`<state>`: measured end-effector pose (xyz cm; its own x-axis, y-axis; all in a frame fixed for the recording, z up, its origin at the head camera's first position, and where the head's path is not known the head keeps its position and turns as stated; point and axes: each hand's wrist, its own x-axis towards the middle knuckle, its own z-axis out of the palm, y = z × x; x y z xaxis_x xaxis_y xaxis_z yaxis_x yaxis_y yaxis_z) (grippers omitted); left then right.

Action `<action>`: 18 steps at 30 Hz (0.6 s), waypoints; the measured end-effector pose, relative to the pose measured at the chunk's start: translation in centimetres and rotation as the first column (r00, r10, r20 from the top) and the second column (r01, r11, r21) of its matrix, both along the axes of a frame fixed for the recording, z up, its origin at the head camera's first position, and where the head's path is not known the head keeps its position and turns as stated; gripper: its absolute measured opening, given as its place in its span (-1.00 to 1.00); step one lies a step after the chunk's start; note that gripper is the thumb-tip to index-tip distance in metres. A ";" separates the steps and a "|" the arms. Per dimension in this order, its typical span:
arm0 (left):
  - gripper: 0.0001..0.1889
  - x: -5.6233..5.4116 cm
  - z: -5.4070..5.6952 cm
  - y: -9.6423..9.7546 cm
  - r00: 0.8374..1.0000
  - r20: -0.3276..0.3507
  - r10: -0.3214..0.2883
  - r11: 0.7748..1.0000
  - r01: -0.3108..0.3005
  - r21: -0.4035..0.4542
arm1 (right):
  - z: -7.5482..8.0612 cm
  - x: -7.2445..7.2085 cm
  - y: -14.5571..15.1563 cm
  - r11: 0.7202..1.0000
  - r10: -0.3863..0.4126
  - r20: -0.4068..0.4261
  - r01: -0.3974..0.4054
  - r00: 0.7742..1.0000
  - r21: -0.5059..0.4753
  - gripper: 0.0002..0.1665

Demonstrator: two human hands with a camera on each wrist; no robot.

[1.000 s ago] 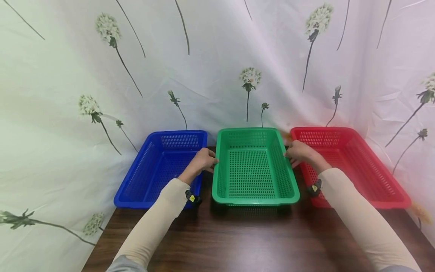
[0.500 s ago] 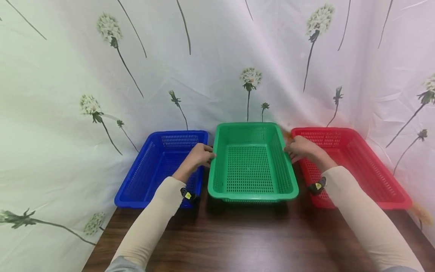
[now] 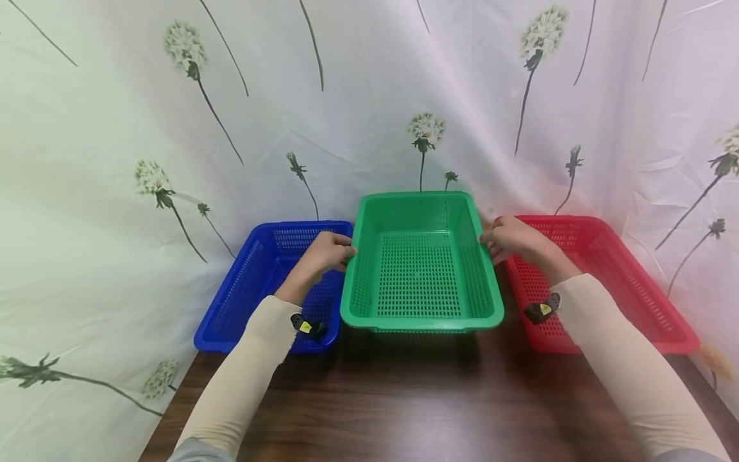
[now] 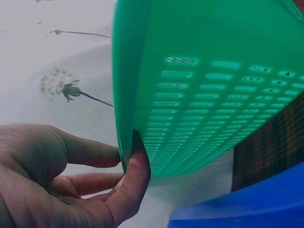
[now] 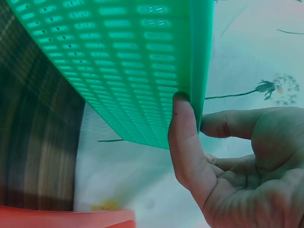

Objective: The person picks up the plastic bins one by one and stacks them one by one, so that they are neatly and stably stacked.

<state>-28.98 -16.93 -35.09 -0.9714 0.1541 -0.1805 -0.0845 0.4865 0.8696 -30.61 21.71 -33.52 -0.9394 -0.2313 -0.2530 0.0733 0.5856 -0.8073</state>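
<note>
A green slotted plastic basket [image 3: 418, 273] is held above the table between both hands, with nothing inside it. My left hand [image 3: 328, 252] pinches its left rim; the left wrist view shows the thumb and fingers [image 4: 128, 190] on either side of that edge. On the opposite side my right hand [image 3: 510, 239] pinches the right rim, one finger [image 5: 184, 137] against the slotted wall in the right wrist view. A blue basket [image 3: 242, 301] stands at the left, partly behind the left hand. At the right stands a red basket [image 3: 629, 289], partly covered by the right forearm.
The dark brown wooden table [image 3: 392, 398] extends in front of the baskets. Right behind them hangs a white cloth [image 3: 369, 96] printed with dandelions. Blue and red baskets flank the green one closely on both sides.
The green basket has risen off the table and shifted slightly left and up in the head view, both hands moving with it. The blue and red baskets have stayed put.
</note>
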 end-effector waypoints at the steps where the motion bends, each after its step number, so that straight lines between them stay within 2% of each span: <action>1: -0.54 0.0 0.2 -0.1 1.000 -0.005 0.001 1.000 -0.001 -0.002 | 0.2 0.0 -0.1 1.000 0.005 -0.003 -0.005 1.000 -0.009 -0.48; 13: -0.53 0.7 2.8 -2.1 0.999 -0.042 -0.022 1.000 0.022 0.012 | 2.7 0.1 -1.2 0.998 0.043 -0.019 -0.043 0.999 -0.049 -0.47; 18: -0.48 1.0 3.9 -3.4 0.999 -0.044 -0.005 1.000 0.005 -0.007 | 3.6 0.5 -2.0 0.996 0.046 -0.005 -0.046 0.999 -0.072 -0.49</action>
<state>-27.94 -20.38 -31.19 -0.9777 0.1578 -0.1382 -0.0433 0.4929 0.8690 -30.16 19.75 -29.91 -0.9283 -0.2917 -0.2305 0.0446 0.5283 -0.8479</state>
